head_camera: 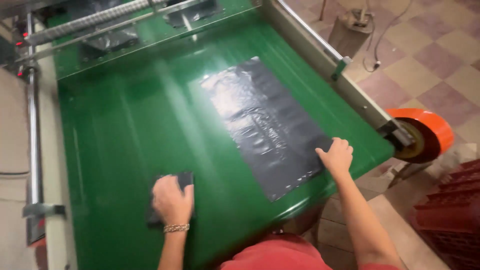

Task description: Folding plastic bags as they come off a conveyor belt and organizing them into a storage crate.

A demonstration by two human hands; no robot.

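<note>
Head view, looking down on a green conveyor belt (125, 130) that fills most of the frame.

Left hand (172, 200), with a metal bracelet (176, 228) at the wrist, lying palm down on a small dark folded piece (186, 179), probably a folded plastic bag; fingers curled over its far edge, pressing it flat against the belt rather than pinching it. Only the upper corner and left margin of this piece visible, the rest covered by the hand.

Right hand (336, 156) resting at the near right corner of a large black plastic bag (265, 125) spread flat on the belt. Fingers bent and close together, tips on the shiny film; whether pinching the edge or only pressing it down, not possible to tell. Bag lying at a slant, long side running from upper left to lower right, with wrinkles and light reflections, probably kept smooth by the flat hold.

Near edge of the belt curving down just below both hands, close to a red shirt (280, 257). Wide open green surface between the two hands and above the left one. On the right, a pale metal side rail (320, 65) close to the bag, then an orange tape roll (425, 132) beyond the corner. On the left, a steel rod (33, 125) along the frame. At the far end, a roller bar (90, 21) crossing the machine. Checkered floor tiles (425, 60) and red crates (450, 215) to the right, well apart.
</note>
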